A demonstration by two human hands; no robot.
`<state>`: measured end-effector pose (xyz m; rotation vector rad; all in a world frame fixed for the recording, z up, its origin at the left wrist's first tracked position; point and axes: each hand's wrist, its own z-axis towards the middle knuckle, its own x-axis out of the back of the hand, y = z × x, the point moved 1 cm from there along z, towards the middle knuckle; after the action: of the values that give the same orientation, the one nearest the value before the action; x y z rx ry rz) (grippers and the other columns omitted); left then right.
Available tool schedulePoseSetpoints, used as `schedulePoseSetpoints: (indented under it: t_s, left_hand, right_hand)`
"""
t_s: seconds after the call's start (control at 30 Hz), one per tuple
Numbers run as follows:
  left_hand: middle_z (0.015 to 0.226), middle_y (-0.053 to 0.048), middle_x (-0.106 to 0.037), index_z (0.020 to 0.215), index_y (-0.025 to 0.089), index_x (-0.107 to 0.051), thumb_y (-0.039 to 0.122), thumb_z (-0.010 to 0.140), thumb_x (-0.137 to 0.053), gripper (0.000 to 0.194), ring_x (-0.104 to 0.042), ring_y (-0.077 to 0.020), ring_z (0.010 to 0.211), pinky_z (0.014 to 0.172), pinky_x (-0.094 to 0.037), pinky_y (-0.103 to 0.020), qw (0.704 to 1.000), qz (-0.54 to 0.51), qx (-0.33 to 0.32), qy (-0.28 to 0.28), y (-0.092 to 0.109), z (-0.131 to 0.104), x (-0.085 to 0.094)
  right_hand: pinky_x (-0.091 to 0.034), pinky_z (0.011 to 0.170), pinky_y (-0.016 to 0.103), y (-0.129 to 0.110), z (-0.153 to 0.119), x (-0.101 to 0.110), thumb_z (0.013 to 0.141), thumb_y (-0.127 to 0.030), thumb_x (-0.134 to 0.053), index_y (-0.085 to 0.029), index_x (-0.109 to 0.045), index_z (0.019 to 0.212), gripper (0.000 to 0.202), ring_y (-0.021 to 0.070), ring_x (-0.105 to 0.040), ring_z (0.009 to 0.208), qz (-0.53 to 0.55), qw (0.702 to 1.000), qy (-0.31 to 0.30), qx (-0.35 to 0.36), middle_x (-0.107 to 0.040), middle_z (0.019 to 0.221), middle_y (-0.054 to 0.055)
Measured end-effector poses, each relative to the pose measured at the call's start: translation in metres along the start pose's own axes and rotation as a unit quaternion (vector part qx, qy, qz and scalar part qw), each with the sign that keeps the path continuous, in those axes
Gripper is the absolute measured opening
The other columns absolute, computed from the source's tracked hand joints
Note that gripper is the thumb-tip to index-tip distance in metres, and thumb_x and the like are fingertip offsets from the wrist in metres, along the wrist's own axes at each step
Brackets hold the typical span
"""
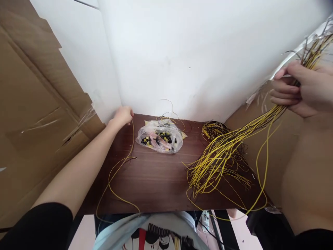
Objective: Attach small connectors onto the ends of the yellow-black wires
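My right hand (301, 86), raised at the right, is wrapped round a bundle of yellow and black wires (234, 139). The bundle's upper ends stick out above the fist, and its lower part hangs down onto the brown table. At the table's back left corner, my left hand (123, 115) is closed, with its fingertips pinching a thin yellow wire (133, 135). That wire drops to the table and loops toward the front edge. Between the hands lies a clear plastic bag (159, 139) with small black and yellow parts inside.
A coil of yellow and black wire (214, 129) lies at the back right of the table (156, 184). Cardboard walls (47, 104) stand on both sides, with a white panel (166, 55) at the back. Loose thin wires curl behind the bag.
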<state>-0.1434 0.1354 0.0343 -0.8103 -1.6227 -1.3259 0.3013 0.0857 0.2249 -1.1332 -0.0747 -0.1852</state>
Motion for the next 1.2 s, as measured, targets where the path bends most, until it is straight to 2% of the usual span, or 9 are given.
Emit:
schedulePoseSetpoints:
  t_s: [0.2,0.43,0.57,0.67,0.77,0.87,1.0,1.1,1.2]
  left_hand:
    - [0.137,-0.018,-0.048,0.133,0.011,-0.048,0.014,0.073,-0.053,0.060,-0.045,-0.0293,0.128,0.104,-0.037,-0.037,0.995,0.010,-0.075,0.068,-0.004,-0.004,-0.008]
    - [0.120,-0.015,-0.062,0.120,0.012,-0.061,0.026,0.078,-0.054,0.045,-0.058,-0.0318,0.111,0.100,-0.042,-0.040,0.996,-0.009,-0.081,0.041,-0.010,-0.045,-0.008]
    - [0.124,-0.010,-0.062,0.112,0.016,-0.065,0.040,0.082,-0.053,0.040,-0.056,-0.0262,0.116,0.102,-0.041,-0.036,0.958,-0.185,-0.217,-0.003,0.038,-0.082,0.000]
    - [0.142,-0.014,-0.046,0.139,0.017,-0.041,0.049,0.084,-0.051,0.064,-0.047,-0.0257,0.127,0.101,-0.042,-0.038,0.871,-0.367,-0.295,-0.139,0.098,-0.112,0.005]
    - [0.148,-0.020,-0.034,0.145,0.017,-0.024,0.047,0.072,-0.069,0.092,-0.036,-0.0297,0.135,0.106,-0.036,-0.041,0.818,-0.424,-0.334,-0.200,0.156,-0.129,0.001]
    - [0.140,-0.020,-0.044,0.139,0.016,-0.032,0.034,0.063,-0.080,0.092,-0.048,-0.0299,0.126,0.102,-0.041,-0.041,0.770,-0.471,-0.360,-0.236,0.200,-0.133,-0.015]
    - [0.083,-0.009,-0.067,0.121,0.008,-0.045,0.015,0.083,-0.057,0.040,-0.065,-0.0151,0.075,0.079,-0.052,-0.034,0.727,-0.546,-0.308,-0.280,0.227,-0.129,-0.036]
    - [0.052,0.004,-0.050,0.101,0.009,-0.055,0.018,0.091,-0.044,0.017,-0.049,-0.0074,0.047,0.061,-0.051,-0.027,0.726,-0.554,-0.294,-0.284,0.223,-0.127,-0.039]
    - [0.045,0.009,-0.033,0.086,0.012,-0.057,0.025,0.092,-0.045,0.018,-0.032,-0.0048,0.039,0.050,-0.047,-0.023,0.735,-0.523,-0.315,-0.295,0.208,-0.126,-0.040]
  right_hand:
    - [-0.003,0.044,0.033,0.006,-0.005,-0.011,0.093,-0.015,-0.041,-0.019,-0.063,0.061,0.038,0.0017,-0.021,0.031,-0.012,0.996,-0.050,-0.077,-0.028,0.038,-0.006]
    - [-0.004,0.044,0.030,0.034,-0.010,-0.045,0.091,-0.017,-0.045,-0.017,-0.061,0.065,0.031,0.0024,-0.019,0.034,-0.016,0.987,-0.085,-0.134,-0.028,0.039,-0.007]
    - [-0.005,0.044,0.028,0.041,-0.007,-0.063,0.092,-0.024,-0.044,-0.019,-0.057,0.065,0.031,0.0022,-0.015,0.035,0.058,0.972,-0.133,-0.184,-0.023,0.040,-0.010]
    - [-0.003,0.042,0.026,0.034,-0.008,-0.082,0.095,-0.028,-0.037,-0.020,-0.051,0.063,0.036,0.0028,-0.012,0.035,0.112,0.968,-0.136,-0.181,-0.022,0.040,-0.010]
    - [-0.004,0.041,0.023,0.023,-0.016,-0.107,0.096,-0.030,-0.035,-0.021,-0.046,0.064,0.036,0.0045,-0.008,0.036,0.161,0.967,-0.137,-0.141,-0.021,0.040,-0.010]
    - [-0.005,0.039,0.022,0.017,-0.023,-0.128,0.092,-0.040,-0.046,-0.022,-0.044,0.066,0.032,0.0060,-0.007,0.038,0.180,0.970,-0.144,-0.081,-0.020,0.042,-0.011]
    - [-0.005,0.037,0.023,0.010,-0.026,-0.137,0.090,-0.044,-0.050,-0.023,-0.043,0.065,0.033,0.0070,-0.008,0.037,0.175,0.977,-0.120,-0.025,-0.018,0.042,-0.009]
    - [-0.003,0.040,0.023,0.001,-0.019,-0.124,0.099,-0.035,-0.032,-0.021,-0.043,0.064,0.039,0.0072,-0.006,0.038,0.192,0.977,-0.089,0.000,-0.018,0.040,-0.009]
    - [-0.002,0.043,0.026,-0.011,-0.002,-0.096,0.101,-0.031,-0.020,-0.021,-0.040,0.061,0.046,0.0062,-0.006,0.036,0.169,0.985,-0.010,0.034,-0.016,0.039,-0.008]
